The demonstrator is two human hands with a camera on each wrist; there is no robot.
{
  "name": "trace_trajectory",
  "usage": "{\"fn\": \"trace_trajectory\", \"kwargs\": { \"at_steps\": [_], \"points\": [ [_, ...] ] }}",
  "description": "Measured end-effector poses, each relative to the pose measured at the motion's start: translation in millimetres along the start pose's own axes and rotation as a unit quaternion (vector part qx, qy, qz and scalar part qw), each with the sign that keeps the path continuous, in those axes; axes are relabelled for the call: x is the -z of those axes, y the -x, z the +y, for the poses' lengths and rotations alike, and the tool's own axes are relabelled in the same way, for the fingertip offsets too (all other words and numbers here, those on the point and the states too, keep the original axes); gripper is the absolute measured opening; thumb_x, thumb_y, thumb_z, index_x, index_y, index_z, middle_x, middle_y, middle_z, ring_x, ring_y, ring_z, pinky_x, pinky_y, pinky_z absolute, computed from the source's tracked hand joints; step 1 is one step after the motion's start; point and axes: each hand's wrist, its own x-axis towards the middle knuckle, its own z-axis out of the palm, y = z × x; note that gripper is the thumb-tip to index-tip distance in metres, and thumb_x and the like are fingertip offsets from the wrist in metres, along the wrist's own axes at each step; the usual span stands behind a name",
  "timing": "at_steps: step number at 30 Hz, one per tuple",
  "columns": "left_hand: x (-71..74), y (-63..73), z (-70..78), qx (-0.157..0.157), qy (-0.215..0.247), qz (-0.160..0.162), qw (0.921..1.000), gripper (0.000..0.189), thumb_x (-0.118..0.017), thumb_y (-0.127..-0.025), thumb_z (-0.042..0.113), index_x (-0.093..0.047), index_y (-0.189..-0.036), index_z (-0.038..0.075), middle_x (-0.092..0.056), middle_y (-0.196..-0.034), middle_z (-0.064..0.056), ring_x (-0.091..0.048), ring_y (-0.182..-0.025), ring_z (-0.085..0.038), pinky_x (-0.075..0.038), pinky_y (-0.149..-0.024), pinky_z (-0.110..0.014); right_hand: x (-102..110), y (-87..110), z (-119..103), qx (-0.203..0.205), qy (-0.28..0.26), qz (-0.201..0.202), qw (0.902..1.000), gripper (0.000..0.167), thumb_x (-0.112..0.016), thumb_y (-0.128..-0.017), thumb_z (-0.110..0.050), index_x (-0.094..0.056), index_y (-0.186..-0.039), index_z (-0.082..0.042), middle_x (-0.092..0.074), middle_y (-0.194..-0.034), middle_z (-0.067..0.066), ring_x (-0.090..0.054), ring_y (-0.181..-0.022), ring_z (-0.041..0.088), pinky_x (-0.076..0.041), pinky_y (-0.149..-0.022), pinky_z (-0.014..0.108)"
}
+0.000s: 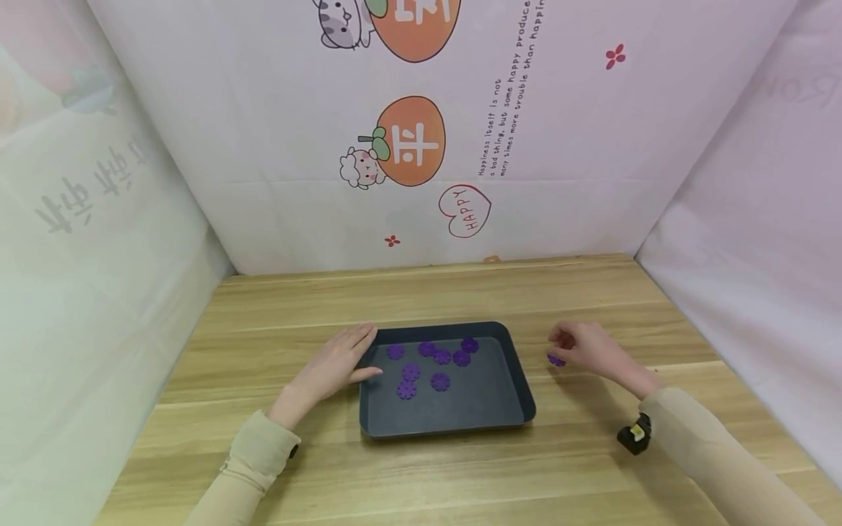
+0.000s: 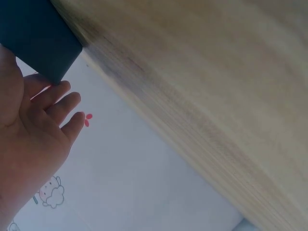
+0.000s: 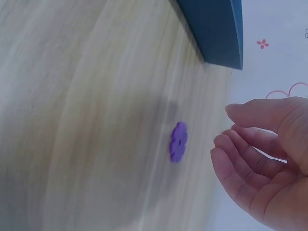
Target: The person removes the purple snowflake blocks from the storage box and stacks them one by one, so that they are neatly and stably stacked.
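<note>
Step in hand: seemingly reaching for the loose disc [image 3: 178,142], with the left hand [image 1: 334,365] at the tray [image 1: 487,387] as if to steady it.
Loose disc: flat on the surface [image 1: 447,482], right of the tray and well apart from it.
Right hand [image 1: 595,353]: empty, fingers loosely curved, thumb and fingertips parted, near the disc.
Left hand: fingers extended along the tray's far left corner, thumb reaching over the side; not clenched.
Tray discs [image 1: 440,381]: purple, lying toward the far and left parts.
Next move: probably calls for lowering thumb and fingertips onto the disc's notched rim; being thin, it may be awkward to lift.
Half hidden: the fingers cover part of the loose disc in the head view.
Cut off: the tray, in both wrist views.
Hard to tell: whether the left thumb presses or only hovers.
</note>
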Motion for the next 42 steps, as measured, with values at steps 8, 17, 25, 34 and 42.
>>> {"fn": "trace_trajectory", "kwargs": {
  "at_steps": [8, 17, 25, 34, 42],
  "points": [
    [-0.6, 0.7, -0.3, -0.002, -0.002, 0.005, 1.0000, 0.079, -0.066, -0.091, 0.050, -0.046, -0.146, -0.003, -0.046, -0.152, -0.020, -0.048, -0.139, -0.036, -0.041, -0.116, -0.052, -1.3, -7.1, -11.2, 0.017, -0.016, 0.000, 0.9997, 0.012, -0.071, -0.087, -0.005, -0.069, -0.097, 0.001, -0.073, -0.084, 0.006, -0.067, -0.075, 0.012, -0.054, -0.063, 0.020],
    [2.1, 0.7, 2.4, 0.007, 0.004, -0.002, 1.0000, 0.078, -0.065, -0.092, 0.049, -0.045, -0.147, -0.002, -0.046, -0.152, -0.019, -0.047, -0.140, -0.035, -0.040, -0.117, -0.051, -4.8, -18.0, -28.3, 0.043, -0.026, 0.008, 0.9987, 0.011, -0.074, -0.086, -0.005, -0.069, -0.096, -0.001, -0.072, -0.082, 0.005, -0.066, -0.072, 0.011, -0.054, -0.063, 0.021],
    [1.3, -0.5, 0.7, 0.010, 0.015, -0.013, 0.9998, 0.079, -0.064, -0.092, 0.049, -0.041, -0.149, -0.002, -0.044, -0.154, -0.020, -0.045, -0.141, -0.037, -0.039, -0.118, -0.052, -8.0, -26.8, -40.7, 0.053, -0.036, -0.002, 0.9980, 0.014, -0.074, -0.086, -0.007, -0.070, -0.097, 0.000, -0.072, -0.083, 0.005, -0.066, -0.073, 0.010, -0.056, -0.063, 0.020],
    [2.8, -0.6, -0.1, 0.009, 0.014, -0.015, 0.9998, 0.080, -0.064, -0.092, 0.050, -0.041, -0.149, -0.001, -0.043, -0.154, -0.019, -0.045, -0.142, -0.036, -0.038, -0.118, -0.052, -13.3, -35.0, -55.0, 0.064, -0.052, -0.013, 0.9965, 0.015, -0.075, -0.086, -0.009, -0.070, -0.097, 0.000, -0.072, -0.083, 0.004, -0.065, -0.073, 0.009, -0.059, -0.066, 0.022],
    [1.9, -0.2, 0.2, 0.008, 0.021, -0.012, 0.9997, 0.080, -0.065, -0.092, 0.049, -0.041, -0.149, -0.002, -0.044, -0.153, -0.020, -0.045, -0.141, -0.037, -0.038, -0.118, -0.053, -17.1, -38.9, -65.9, 0.087, -0.064, -0.033, 0.9936, 0.012, -0.074, -0.088, -0.010, -0.069, -0.098, -0.004, -0.071, -0.085, 0.004, -0.067, -0.076, 0.011, -0.059, -0.068, 0.023]
  ]
}}
